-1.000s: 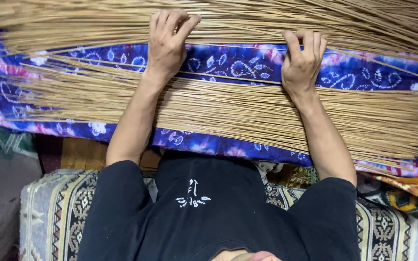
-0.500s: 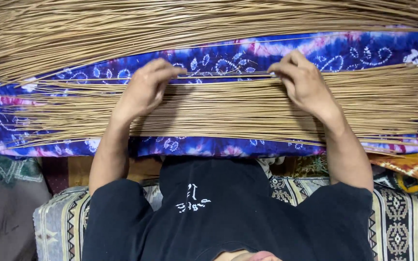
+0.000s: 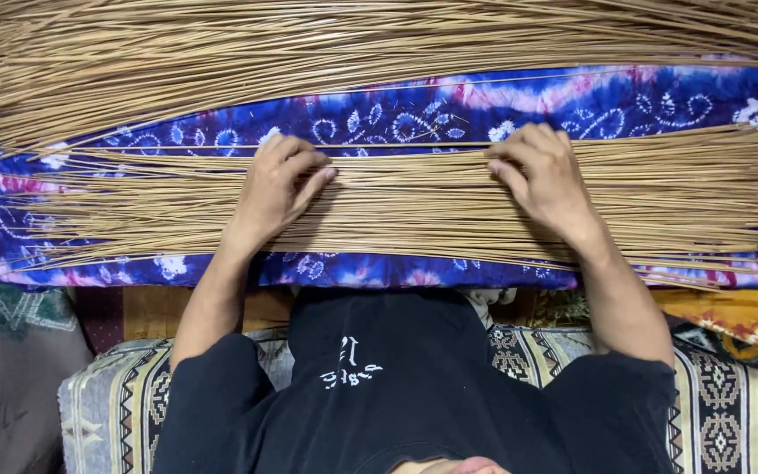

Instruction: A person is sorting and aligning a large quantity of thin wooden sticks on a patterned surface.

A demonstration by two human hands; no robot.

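Tan, thin sticks lie in two long spreads across a blue and purple tie-dyed cloth (image 3: 414,114) that covers the work surface. The near layer of sticks (image 3: 414,197) runs from the cloth's left edge to its right edge, close to the edge nearest the person, with a few strands splaying out at both ends. The far heap of sticks (image 3: 309,53) is thicker and fills the far edge of the cloth, fanning wider toward the left. A bare band of cloth shows between the two.

The left hand (image 3: 278,189) lies palm down on the near layer, left of the middle, its fingers curled loosely together with the tips pressing into the sticks. The right hand (image 3: 544,175) rests palm down on the same layer, right of the middle, fingers bent and close together, the tips at the far side of that layer. Neither hand closes around anything; both press flat on top.

Below the cloth's near edge sits a patterned woven cushion (image 3: 730,404), and the person's black shirt (image 3: 396,377) covers its middle.
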